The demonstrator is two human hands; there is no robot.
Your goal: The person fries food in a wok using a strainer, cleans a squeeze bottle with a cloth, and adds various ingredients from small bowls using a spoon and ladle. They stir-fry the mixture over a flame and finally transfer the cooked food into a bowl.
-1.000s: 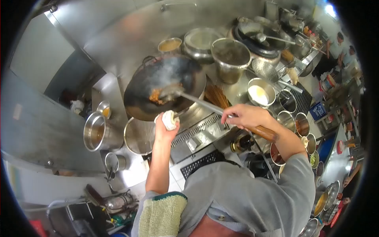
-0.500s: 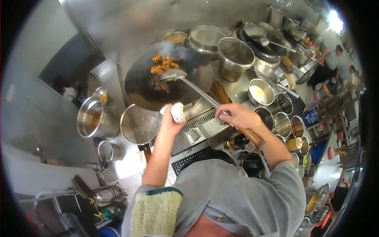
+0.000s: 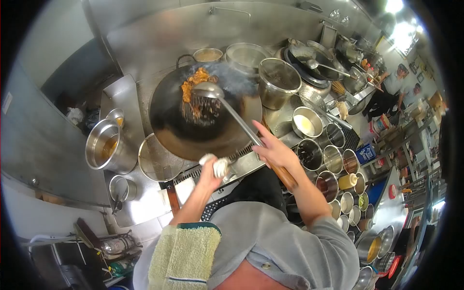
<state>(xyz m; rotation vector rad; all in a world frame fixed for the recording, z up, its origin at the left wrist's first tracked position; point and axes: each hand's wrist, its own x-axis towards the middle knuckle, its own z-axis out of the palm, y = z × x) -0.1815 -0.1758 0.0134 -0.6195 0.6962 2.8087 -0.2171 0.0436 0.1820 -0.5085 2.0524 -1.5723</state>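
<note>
My left hand (image 3: 210,175) is closed around a bunched white cloth (image 3: 221,167) at the near rim of a large dark wok (image 3: 179,137). Wooden-handled, the long metal ladle (image 3: 208,90) lies in my right hand (image 3: 276,151), with its bowl inside the wok. Browned food pieces (image 3: 190,87) sit beside the ladle bowl, toward the back of the wok, and smoke rises there. The cloth hides whatever part of the wok my left hand grips.
A round strainer (image 3: 160,159) and a steel pot (image 3: 110,147) stand left of the wok. Behind it are a tall pot (image 3: 279,82) and a covered pan (image 3: 246,55). Several containers and a yellow bottle (image 3: 348,181) are at right. Two people stand far right.
The wok sits nearer my body and tilts differently. The food has bunched together at the back left. My left hand has moved slightly down, and my right hand's fingers have loosened on the handle.
</note>
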